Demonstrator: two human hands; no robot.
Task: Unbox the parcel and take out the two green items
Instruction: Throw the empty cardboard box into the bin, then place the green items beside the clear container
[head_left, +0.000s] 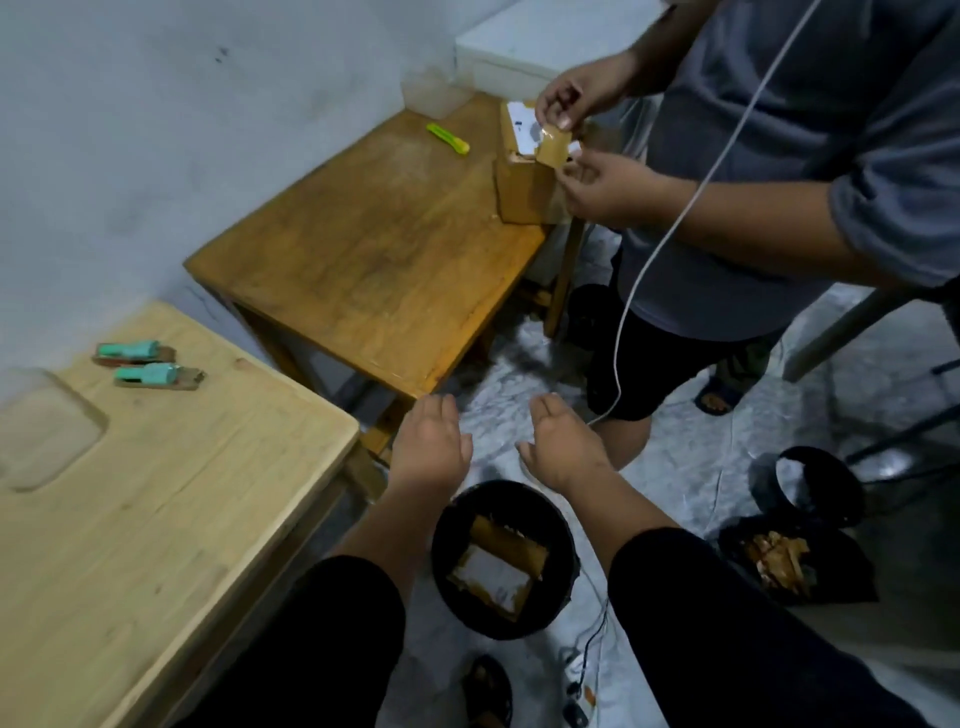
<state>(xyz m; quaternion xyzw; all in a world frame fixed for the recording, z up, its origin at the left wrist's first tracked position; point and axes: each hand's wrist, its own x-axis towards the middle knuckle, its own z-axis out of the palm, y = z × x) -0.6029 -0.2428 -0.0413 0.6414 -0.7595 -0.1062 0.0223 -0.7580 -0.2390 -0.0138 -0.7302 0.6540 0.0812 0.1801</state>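
Two green items (145, 365) lie side by side on the light wooden table (156, 509) at the left, each on a brown backing. A brown cardboard parcel (496, 566) with a white label lies inside the black bin (451, 530) on the floor below my hands. My left hand (428, 441) and my right hand (563, 447) hover above the bin, both flat, fingers extended, holding nothing. Another parcel (522, 187) stands on the darker wooden table (374, 260), where a second person's hands (597, 187) handle its tape.
A yellow-green box cutter (448, 139) lies on the darker table near its far edge. A second black bin (818, 483) and a black bag of brown scraps (779, 561) sit on the floor at right. A white cable (649, 265) hangs beside the other person.
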